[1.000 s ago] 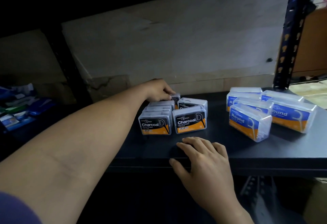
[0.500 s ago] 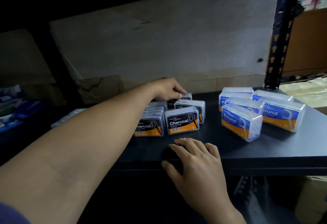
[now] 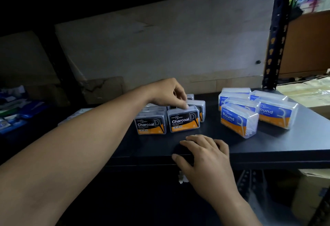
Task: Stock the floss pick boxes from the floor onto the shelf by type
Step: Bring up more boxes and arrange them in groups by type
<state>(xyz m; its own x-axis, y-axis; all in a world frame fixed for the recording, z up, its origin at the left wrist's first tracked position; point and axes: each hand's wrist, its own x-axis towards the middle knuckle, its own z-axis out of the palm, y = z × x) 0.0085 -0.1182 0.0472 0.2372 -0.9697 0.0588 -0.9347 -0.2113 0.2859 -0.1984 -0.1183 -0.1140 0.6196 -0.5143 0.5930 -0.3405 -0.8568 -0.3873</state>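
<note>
Your left hand (image 3: pixel 167 92) and left forearm (image 3: pixel 107 127) cover the back rows of the Charcoal boxes (image 3: pixel 150 124), so you cannot count them. The thumb is hidden, so you cannot tell whether the hand pinches the front right Charcoal box (image 3: pixel 184 121) or only touches it. The front Round box (image 3: pixel 238 120) cuts the labels behind it to "R" and "ound". The small print on every label is too small to read. The blue packs (image 3: pixel 16 117) at far left are dark and blurred.

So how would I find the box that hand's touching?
On the black shelf, find the dark Charcoal boxes, left of the blue Round boxes. It is the front right box, with the left hand touching its top.
</note>
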